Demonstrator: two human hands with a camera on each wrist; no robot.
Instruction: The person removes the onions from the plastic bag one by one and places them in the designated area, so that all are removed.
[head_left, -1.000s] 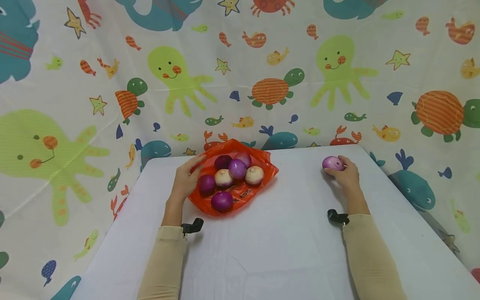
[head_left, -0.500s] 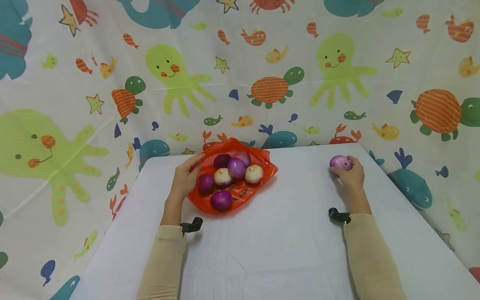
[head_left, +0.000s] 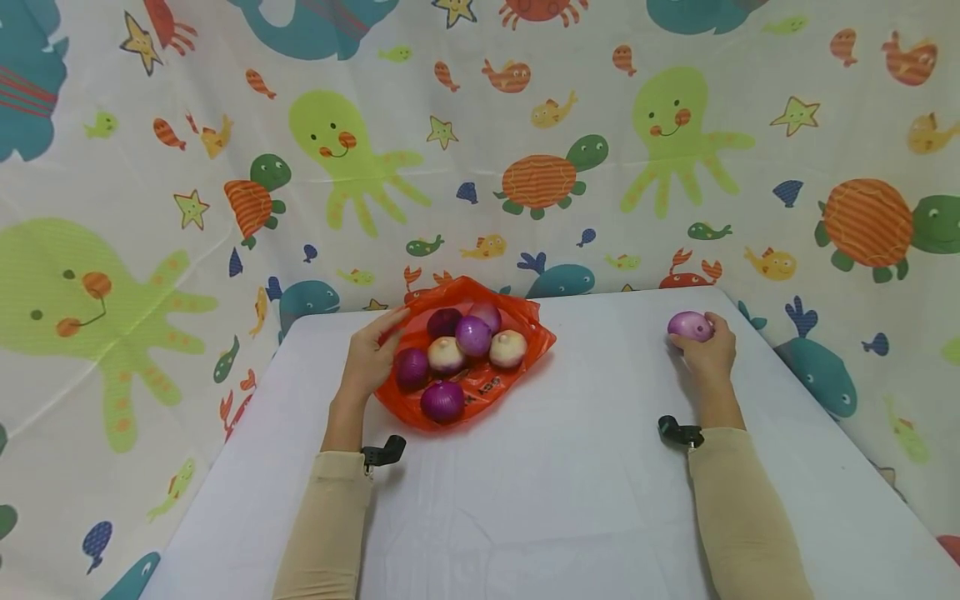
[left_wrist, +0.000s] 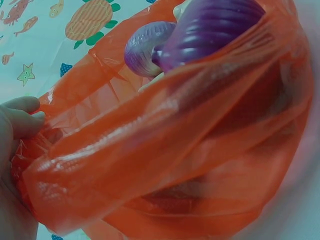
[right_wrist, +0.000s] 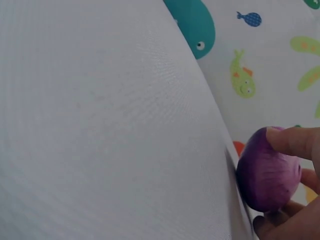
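Observation:
My left hand [head_left: 369, 360] grips the left rim of an orange-red plastic bag [head_left: 408, 412], which lies spread open on the table. Several onions sit in it: purple ones, such as the front onion [head_left: 442, 402], and two pale ones, including the right-hand onion [head_left: 508, 349]. In the left wrist view the thin plastic [left_wrist: 150, 155] runs between thumb and fingers, with a purple onion [left_wrist: 210, 32] showing over the fold. Far to the right, my right hand [head_left: 708, 354] holds a single purple onion [head_left: 687, 326] between thumb and fingers, near the table's back right corner.
A white-covered table [head_left: 540, 500] stretches beneath both arms, its right edge [right_wrist: 215, 97] close to the held onion. Behind and beside it hangs a curtain [head_left: 480, 125] printed with sea animals. Black wrist cameras [head_left: 384, 451] sit on both wrists.
My right hand has shifted a little to the right with the purple onion in its grip. The left hand and the bag have stayed in place.

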